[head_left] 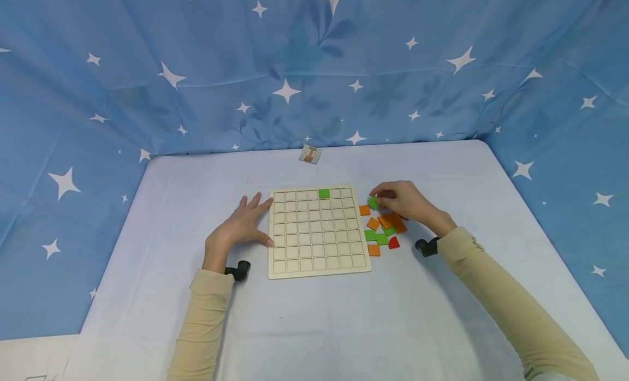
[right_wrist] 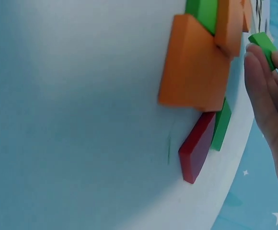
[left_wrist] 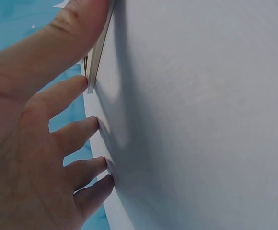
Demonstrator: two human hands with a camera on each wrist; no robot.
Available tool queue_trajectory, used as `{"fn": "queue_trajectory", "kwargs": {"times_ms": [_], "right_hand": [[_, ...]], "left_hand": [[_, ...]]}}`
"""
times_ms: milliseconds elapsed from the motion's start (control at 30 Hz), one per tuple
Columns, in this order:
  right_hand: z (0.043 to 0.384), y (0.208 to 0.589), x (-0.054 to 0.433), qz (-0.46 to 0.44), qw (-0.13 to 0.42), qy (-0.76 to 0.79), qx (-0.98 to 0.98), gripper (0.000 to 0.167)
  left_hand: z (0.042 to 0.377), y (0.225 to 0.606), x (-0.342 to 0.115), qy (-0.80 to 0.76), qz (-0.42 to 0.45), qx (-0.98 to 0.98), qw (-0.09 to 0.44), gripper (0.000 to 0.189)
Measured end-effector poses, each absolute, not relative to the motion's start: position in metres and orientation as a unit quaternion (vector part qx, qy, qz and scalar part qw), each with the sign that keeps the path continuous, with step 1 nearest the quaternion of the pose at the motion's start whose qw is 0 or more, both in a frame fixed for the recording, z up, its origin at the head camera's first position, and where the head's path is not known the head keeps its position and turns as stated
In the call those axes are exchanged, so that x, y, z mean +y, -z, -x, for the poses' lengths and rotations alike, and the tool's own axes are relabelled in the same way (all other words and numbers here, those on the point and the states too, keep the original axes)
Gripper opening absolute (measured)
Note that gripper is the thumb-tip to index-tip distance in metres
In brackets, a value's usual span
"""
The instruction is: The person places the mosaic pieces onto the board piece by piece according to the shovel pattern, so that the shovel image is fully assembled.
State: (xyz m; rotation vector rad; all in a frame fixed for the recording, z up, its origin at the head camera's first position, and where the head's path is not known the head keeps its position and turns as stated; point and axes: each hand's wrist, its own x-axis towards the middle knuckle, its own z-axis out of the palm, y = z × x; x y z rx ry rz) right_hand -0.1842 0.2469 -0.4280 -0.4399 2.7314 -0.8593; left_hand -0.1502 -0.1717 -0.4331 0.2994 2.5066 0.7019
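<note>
A pale wooden grid board (head_left: 314, 232) lies on the white table, with one green square tile (head_left: 324, 194) in its top row. My left hand (head_left: 242, 222) is spread at the board's left side, thumb and index finger touching the edge; the left wrist view shows the other fingertips (left_wrist: 92, 123) on the cloth. Between thumb and fingers, my right hand (head_left: 404, 200) pinches a green tile (right_wrist: 263, 48) just right of the board. Below that hand is a loose heap of orange tiles (head_left: 400, 224), green tiles (head_left: 382, 239) and a red piece (head_left: 394, 243).
A small patterned card (head_left: 310, 154) lies near the table's back edge. Blue star-printed cloth (head_left: 295, 70) hangs behind and beside the table. Black wrist-worn devices (head_left: 239, 271) jut out beside both wrists.
</note>
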Motion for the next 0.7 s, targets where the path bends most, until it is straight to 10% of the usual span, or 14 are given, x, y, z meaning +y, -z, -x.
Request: {"fn": "queue_trajectory", "kwargs": {"times_ms": [700], "right_hand": [[0.202,0.430,0.218,0.111,0.167,0.388,0.899,0.033]], "left_hand": [[0.152,0.435,-0.172,-0.255,-0.109,0.927,0.254,0.117]]}}
